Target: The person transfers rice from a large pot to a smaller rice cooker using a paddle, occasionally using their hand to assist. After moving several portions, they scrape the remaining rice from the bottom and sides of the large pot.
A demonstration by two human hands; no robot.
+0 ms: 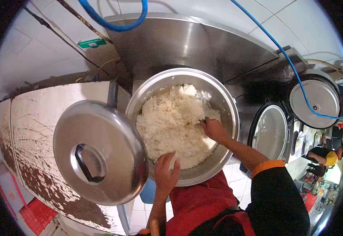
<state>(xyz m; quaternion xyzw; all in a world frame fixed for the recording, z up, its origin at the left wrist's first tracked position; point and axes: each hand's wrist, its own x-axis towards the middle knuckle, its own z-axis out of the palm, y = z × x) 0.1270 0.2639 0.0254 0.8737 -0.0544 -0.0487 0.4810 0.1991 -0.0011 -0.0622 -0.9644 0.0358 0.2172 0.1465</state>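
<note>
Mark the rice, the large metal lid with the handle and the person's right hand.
Rice [169, 125]: head view, middle of the heap.
Large metal lid [101, 152]: head view, metal top near its centre.
Right hand [216, 131]: head view, back of the hand.

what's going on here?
Someone has both bare hands at a big pot of cooked rice. The right hand is in the pot, gripping something dark, maybe a utensil handle, mostly hidden. The left hand is open over the near rim; can't tell if its fingertips touch the rice. The lid is off, to the pot's left. An open cooker stands to the right.
</note>
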